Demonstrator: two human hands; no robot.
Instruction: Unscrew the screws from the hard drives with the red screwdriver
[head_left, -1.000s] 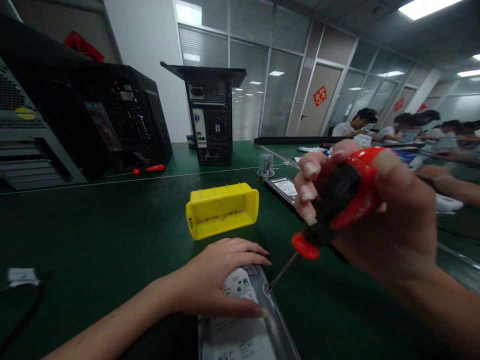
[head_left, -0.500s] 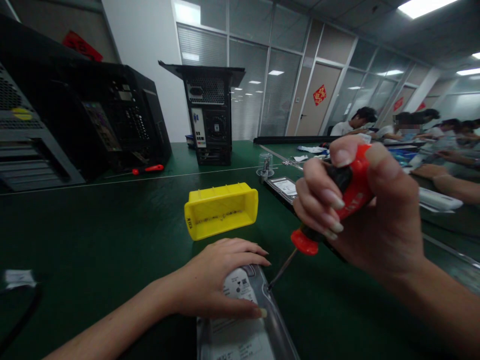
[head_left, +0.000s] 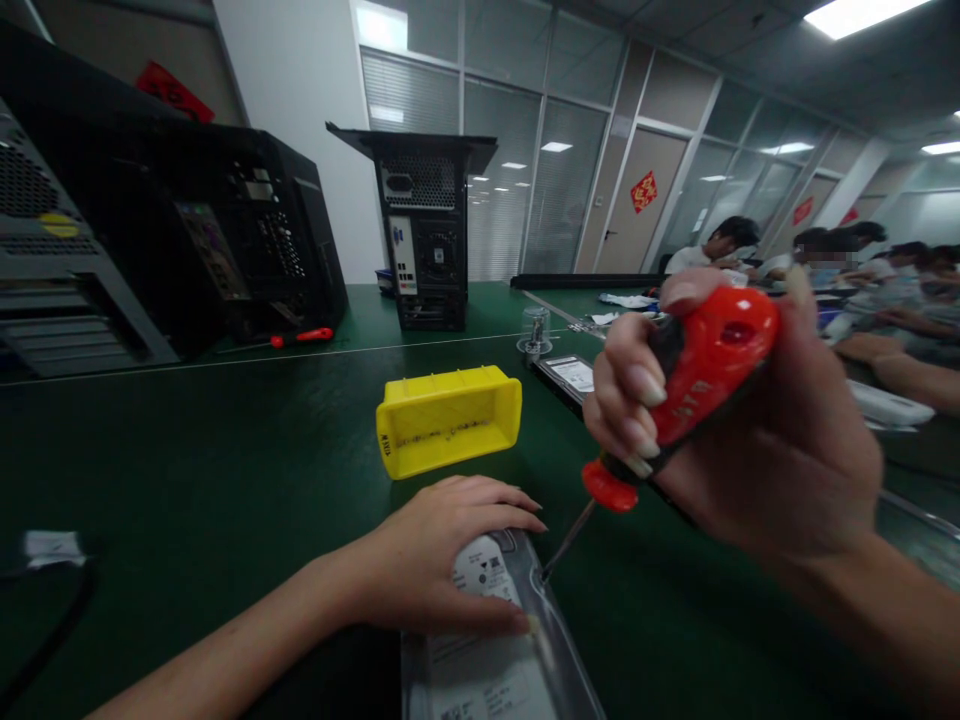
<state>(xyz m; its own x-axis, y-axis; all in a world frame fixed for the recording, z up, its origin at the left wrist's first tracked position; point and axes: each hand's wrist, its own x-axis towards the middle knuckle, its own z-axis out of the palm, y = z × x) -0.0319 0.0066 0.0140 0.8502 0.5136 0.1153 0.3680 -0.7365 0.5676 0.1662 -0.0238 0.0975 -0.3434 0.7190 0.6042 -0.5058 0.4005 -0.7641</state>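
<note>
While the left hand lies loosely spread over a silver, rectangular metal hard drive with a white printed label, thumb apart from fingers, the right hand grasps a screwdriver with a bulbous red-and-black handle, its slim metal shaft slanting down to the drive's right edge. The drive rests on the dark green tabletop, on the near side of a yellow, rectangular plastic bin whose opening faces the person.
</note>
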